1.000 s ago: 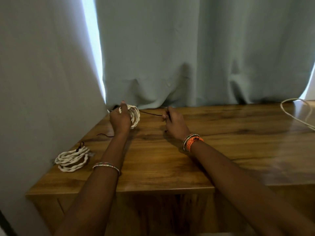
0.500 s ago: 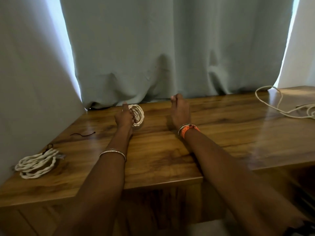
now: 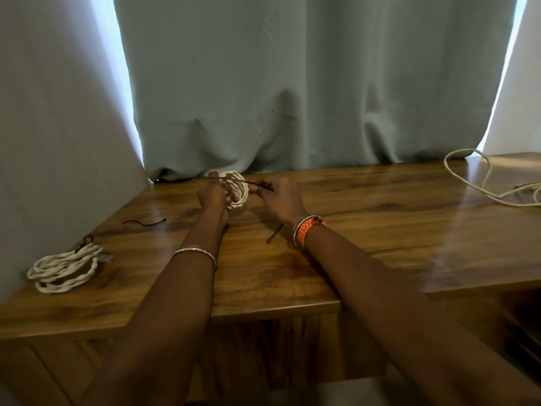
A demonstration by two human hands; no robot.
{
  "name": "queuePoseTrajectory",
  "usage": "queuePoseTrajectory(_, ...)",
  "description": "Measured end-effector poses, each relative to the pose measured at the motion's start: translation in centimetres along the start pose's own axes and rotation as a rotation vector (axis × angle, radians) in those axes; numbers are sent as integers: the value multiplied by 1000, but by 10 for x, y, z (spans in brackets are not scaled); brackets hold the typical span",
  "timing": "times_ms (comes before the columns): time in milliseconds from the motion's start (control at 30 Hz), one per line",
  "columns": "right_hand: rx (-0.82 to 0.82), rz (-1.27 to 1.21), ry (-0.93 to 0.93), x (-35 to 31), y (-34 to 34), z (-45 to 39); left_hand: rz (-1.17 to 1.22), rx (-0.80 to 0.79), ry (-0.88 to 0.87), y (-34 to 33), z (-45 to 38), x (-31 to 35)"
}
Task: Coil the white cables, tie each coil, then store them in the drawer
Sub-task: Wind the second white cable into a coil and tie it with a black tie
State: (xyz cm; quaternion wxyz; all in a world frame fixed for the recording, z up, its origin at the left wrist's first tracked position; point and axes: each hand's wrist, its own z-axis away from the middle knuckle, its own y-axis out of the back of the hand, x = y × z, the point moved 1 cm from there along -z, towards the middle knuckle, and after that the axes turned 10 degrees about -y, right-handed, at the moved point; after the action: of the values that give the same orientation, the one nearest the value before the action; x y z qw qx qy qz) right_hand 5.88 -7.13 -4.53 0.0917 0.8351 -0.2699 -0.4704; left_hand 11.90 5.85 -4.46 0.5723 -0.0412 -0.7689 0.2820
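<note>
left hand [image 3: 213, 194]: white coil [image 3: 235, 187] is gripped upright, fingers curled round it | right hand [image 3: 279, 197]: dark tie [image 3: 257, 184] is pinched, drawn across the coil | tied coil [image 3: 66, 266] is lying well left of the left hand | loose cable [image 3: 486, 183] is spread far right of the right hand

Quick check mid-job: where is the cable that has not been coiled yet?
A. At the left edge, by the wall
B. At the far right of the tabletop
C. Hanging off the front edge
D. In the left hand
B: the loose white cable sprawls uncoiled at the far right of the tabletop, away from both hands.
</note>
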Motion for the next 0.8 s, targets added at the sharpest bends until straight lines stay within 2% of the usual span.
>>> queuePoseTrajectory(100,-61,167,-3,-1,1,1,-10,28,-11,1,-4,-1)
queuePoseTrajectory(200,-205,110,-130,-1,-2,-3,-32,33,-4,-1,-2,0)
queuePoseTrajectory(300,-293,75,-109,-5,-7,3,-78,48,-5,-1,2,1)
queuePoseTrajectory(467,-141,154,22,-2,-5,3,4,90,10,4,-1,4)
queuePoseTrajectory(667,-150,190,-19,-9,-1,4,43,144,38,18,-12,8)
queuePoseTrajectory(800,-125,148,-8,-15,-3,11,-82,119,-44,13,-5,11)
